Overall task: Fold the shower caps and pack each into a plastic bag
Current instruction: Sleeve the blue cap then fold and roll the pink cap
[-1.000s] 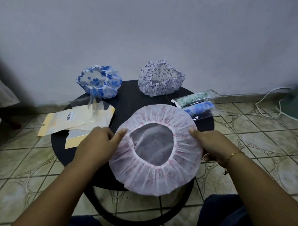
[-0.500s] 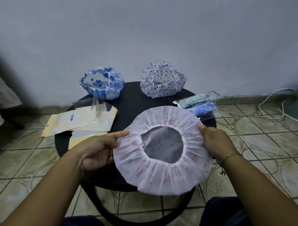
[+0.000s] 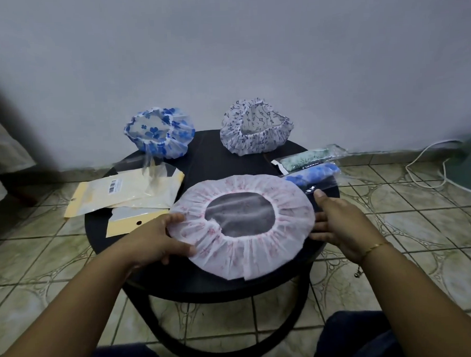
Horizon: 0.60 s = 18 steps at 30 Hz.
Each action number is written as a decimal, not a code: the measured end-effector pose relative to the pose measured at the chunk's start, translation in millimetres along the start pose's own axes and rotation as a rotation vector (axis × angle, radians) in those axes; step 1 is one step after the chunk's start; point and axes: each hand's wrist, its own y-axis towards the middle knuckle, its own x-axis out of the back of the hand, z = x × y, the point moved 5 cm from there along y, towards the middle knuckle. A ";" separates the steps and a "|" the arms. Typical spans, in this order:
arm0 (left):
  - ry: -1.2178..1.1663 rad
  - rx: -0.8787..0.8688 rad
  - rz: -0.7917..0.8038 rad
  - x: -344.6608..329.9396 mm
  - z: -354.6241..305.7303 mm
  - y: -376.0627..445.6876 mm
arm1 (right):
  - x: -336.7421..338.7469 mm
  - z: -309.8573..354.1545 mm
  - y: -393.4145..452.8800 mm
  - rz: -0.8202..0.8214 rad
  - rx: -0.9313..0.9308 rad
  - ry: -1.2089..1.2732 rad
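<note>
The pink shower cap (image 3: 242, 225) lies spread out, opening up, on the near half of the round black table (image 3: 217, 157), its ruffled rim hanging a little past the table's near edge. The left hand (image 3: 153, 242) holds the cap's left rim, thumb on top and fingers curled beneath it. The right hand (image 3: 339, 222) sits at the cap's right rim with its fingers fairly straight; whether they tuck under the rim or only touch it is hard to tell from here. A thin gold bracelet (image 3: 373, 249) circles the right wrist.

At the back of the table stand two more caps, puffed up: a blue flowered cap (image 3: 159, 137) on the left and a white cap with small dark sprigs (image 3: 257, 137) on the right. Left of the pink cap lie flat yellow-backed plastic bags (image 3: 121, 192), partly overhanging the table. On the right side lie two packed bags, a green one (image 3: 306, 157) and a blue one (image 3: 313, 173) just beside it. The floor is tiled (image 3: 408, 214), and a white cord (image 3: 428, 167) runs along it at the right.
</note>
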 end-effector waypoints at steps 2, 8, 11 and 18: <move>0.093 -0.003 -0.039 -3.3 -5.1 -4.4 | 2.9 -1.0 -6.0 0.038 -0.026 -0.055; 0.194 -0.047 0.069 -8.2 -19.9 -19.1 | -1.5 -16.7 -20.7 0.216 -0.169 -0.091; 0.146 -0.050 0.017 -5.9 -20.0 -16.8 | 0.3 -17.4 -16.4 0.126 -0.125 -0.046; -0.442 0.016 -0.153 -5.9 -1.0 8.7 | -1.5 -17.8 -18.4 0.112 -0.021 -0.064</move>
